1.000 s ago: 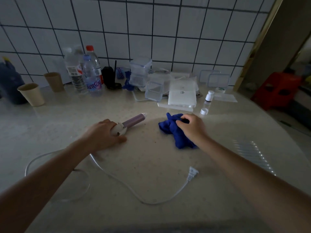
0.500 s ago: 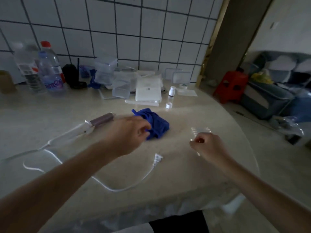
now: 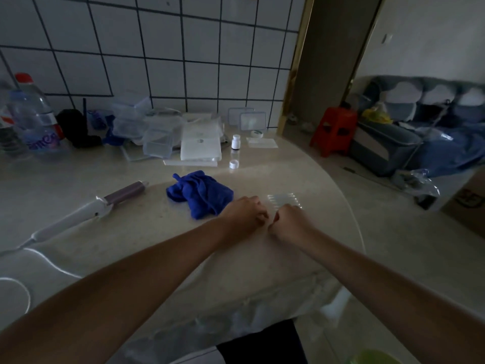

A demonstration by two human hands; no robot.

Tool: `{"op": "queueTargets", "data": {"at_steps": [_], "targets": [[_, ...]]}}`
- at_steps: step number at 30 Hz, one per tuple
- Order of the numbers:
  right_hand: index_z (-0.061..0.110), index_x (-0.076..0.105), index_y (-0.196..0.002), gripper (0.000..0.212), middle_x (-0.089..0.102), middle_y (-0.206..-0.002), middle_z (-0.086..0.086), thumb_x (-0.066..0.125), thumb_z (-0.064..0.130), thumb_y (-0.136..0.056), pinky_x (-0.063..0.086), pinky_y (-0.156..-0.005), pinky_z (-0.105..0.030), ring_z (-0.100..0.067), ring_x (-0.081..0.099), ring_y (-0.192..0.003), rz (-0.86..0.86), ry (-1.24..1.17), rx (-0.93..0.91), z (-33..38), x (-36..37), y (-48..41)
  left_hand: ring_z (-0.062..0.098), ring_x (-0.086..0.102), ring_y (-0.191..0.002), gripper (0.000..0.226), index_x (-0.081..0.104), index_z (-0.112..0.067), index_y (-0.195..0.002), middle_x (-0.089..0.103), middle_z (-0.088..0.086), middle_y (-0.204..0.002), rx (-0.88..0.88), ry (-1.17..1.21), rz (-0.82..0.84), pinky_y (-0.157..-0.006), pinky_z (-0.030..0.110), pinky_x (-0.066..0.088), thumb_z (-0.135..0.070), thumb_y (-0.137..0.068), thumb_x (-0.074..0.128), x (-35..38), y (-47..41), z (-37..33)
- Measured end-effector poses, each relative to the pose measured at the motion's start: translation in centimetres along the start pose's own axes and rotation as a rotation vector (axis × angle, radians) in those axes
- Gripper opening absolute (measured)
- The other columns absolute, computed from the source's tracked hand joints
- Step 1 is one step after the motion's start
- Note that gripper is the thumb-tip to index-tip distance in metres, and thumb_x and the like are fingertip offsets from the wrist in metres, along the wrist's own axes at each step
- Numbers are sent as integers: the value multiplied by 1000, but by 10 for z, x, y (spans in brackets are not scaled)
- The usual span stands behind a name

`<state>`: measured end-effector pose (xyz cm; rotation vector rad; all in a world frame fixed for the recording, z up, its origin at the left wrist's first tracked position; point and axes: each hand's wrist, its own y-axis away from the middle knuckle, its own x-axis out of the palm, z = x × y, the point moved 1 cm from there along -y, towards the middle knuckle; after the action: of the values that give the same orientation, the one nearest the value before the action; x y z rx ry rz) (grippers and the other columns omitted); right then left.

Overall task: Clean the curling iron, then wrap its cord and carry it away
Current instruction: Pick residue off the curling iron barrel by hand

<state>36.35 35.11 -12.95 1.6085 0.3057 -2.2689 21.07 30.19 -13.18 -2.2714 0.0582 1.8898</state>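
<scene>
The curling iron [image 3: 78,218] lies on the pale counter [image 3: 157,258] at the left, white handle toward me and purple barrel [image 3: 126,191] pointing away. Its white cord [image 3: 52,264] loops off the left edge of the view. A crumpled blue cloth [image 3: 200,193] rests just right of the barrel. My left hand [image 3: 244,215] and my right hand [image 3: 291,223] meet knuckle to knuckle right of the cloth. Both have curled fingers pinching the near edge of a clear plastic vial strip [image 3: 284,200]. Neither hand touches the iron or the cloth.
Clear plastic boxes [image 3: 157,143], a white box [image 3: 200,148], a small white bottle [image 3: 235,141] and its cap [image 3: 233,164] stand by the tiled wall. Water bottles [image 3: 31,122] stand at the far left. The counter's curved edge [image 3: 349,214] drops away at the right, beyond it a red stool [image 3: 333,132].
My left hand let go of the iron and crossed over the cloth to the clear strip. My right hand left the cloth and pinched the strip. The view swung right.
</scene>
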Motion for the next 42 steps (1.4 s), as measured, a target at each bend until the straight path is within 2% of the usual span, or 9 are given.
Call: {"op": "queueTargets", "data": {"at_steps": [5,11,14,17,20,24,29,32,42], "targets": [[13,64,-60,26,69,-63,-2,68,39,-60,40,-51,-27,-25,69,-67,26,-72,-43,-4,5,-1,25,56,-98,10,67,-18,-101,56,7,-110,81,-21,-1,-74,36,47,-17,-97,59,-6,-2,2],[22,62,-65,25,65,-64,5,67,46,-63,41,-55,-28,-15,63,-65,-8,-105,-124,2,-8,10,21,56,-84,8,52,-19,-93,60,3,-96,89,-7,-55,-69,33,40,-14,-100,49,-12,21,-6],[23,57,-67,20,60,-62,6,68,39,-69,39,-53,-28,-14,57,-60,-51,-211,-248,24,-17,23,9,52,-66,17,45,-27,-89,52,-13,-77,-3,76,-140,-58,29,42,-16,-101,52,-29,47,9],[24,52,-67,17,54,-59,6,65,34,-70,37,-53,-29,-12,49,-55,-26,-348,-385,66,-18,35,8,53,-60,23,40,-32,-87,54,-9,-71,-123,98,-181,-52,30,46,-18,-103,49,-43,86,33],[26,50,-67,19,51,-58,8,62,39,-71,35,-52,-25,-7,45,-54,65,-344,-515,113,-6,37,16,61,-67,15,48,-32,-94,65,-7,-82,-268,82,-206,-62,39,55,-22,-105,45,-52,132,60],[21,61,-70,20,59,-62,6,67,22,-90,43,-60,-30,-11,54,-60,174,-334,-536,162,20,29,9,64,-87,23,68,-28,-109,68,-13,-103,-355,57,-293,-69,24,48,-24,-104,46,-67,172,86],[12,72,-77,19,66,-64,4,68,24,-92,49,-64,-31,-12,63,-65,241,-369,-564,192,38,33,10,60,-76,18,70,-22,-93,69,-8,-88,-388,87,-348,-66,27,46,-26,-100,54,-72,201,101],[10,69,-73,27,61,-59,4,68,28,-93,48,-62,-34,-12,59,-61,218,-345,-586,197,40,32,-1,54,-69,17,67,-27,-88,60,-16,-80,-402,89,-379,-61,16,40,-30,-101,55,-71,209,109],[20,52,-53,42,47,-46,7,63,40,-89,36,-52,-31,-10,46,-48,118,-246,-535,204,38,15,10,60,-62,26,64,-25,-81,63,-7,-73,-442,30,-378,-58,40,55,-35,-100,49,-75,189,117]]}}
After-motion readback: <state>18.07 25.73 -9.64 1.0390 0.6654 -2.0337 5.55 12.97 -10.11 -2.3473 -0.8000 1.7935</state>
